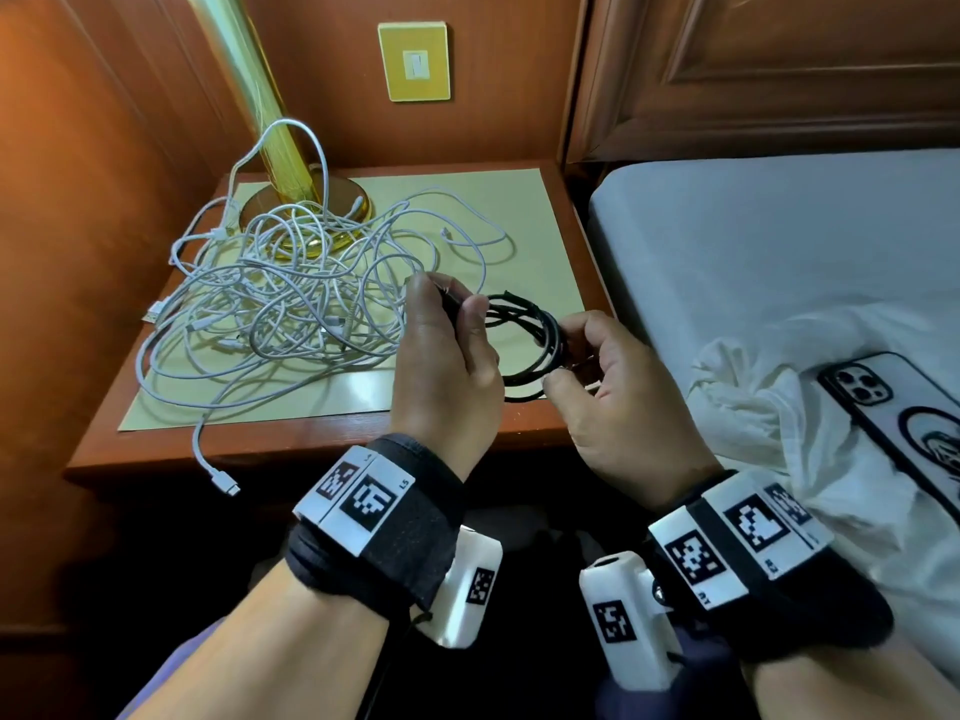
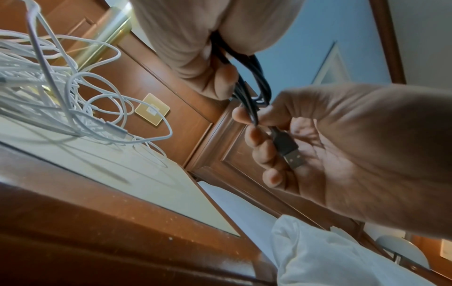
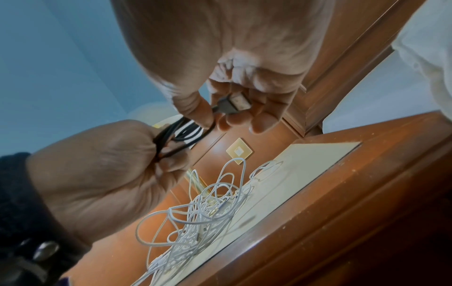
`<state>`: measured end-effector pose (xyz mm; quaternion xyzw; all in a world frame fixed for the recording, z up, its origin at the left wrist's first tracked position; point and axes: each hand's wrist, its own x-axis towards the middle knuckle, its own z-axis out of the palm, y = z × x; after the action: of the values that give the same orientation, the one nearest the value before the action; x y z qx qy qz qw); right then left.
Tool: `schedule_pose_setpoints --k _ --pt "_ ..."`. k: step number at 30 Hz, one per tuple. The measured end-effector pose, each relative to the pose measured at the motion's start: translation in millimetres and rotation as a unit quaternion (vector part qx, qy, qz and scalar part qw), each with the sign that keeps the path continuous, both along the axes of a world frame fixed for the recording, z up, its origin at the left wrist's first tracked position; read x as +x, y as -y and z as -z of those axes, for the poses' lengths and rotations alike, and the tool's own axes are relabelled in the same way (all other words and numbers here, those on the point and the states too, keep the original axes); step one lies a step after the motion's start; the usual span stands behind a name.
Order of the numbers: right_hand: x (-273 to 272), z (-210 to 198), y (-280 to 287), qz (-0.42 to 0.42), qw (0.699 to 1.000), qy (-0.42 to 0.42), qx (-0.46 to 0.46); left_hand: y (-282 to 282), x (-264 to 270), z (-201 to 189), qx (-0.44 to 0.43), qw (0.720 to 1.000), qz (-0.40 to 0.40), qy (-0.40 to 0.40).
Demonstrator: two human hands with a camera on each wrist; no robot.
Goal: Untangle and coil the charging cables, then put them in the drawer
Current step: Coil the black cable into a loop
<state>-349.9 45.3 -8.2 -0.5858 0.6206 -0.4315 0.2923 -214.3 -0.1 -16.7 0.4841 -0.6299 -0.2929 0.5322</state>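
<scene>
A black cable [image 1: 540, 330] is wound into a small coil and held above the front right of the nightstand [image 1: 311, 444]. My left hand [image 1: 441, 350] grips one side of the coil in its fist. My right hand [image 1: 618, 392] pinches the other side, and the cable's black USB plug [image 2: 288, 149] lies across its curled fingers. In the right wrist view the plug [image 3: 232, 104] sits under the right hand [image 3: 244, 48]. A big tangle of white cables [image 1: 291, 293] lies on the nightstand's pale top, left of both hands. No drawer shows.
A brass lamp base [image 1: 306, 205] stands at the back left with white cable looped round its stem. One white plug [image 1: 226, 483] hangs over the front edge. To the right is a bed [image 1: 779, 226] with a crumpled white cloth [image 1: 769, 407] and a phone [image 1: 893, 407].
</scene>
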Motion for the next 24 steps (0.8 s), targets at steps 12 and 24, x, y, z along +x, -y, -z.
schedule_pose_setpoints --k 12,24 --pt "-16 4 7 0.06 0.998 0.005 0.021 2 8 -10 0.035 0.995 0.059 -0.071" --pt "-3 5 5 0.039 0.969 0.243 0.001 -2 -4 6 -0.016 0.996 0.089 0.024"
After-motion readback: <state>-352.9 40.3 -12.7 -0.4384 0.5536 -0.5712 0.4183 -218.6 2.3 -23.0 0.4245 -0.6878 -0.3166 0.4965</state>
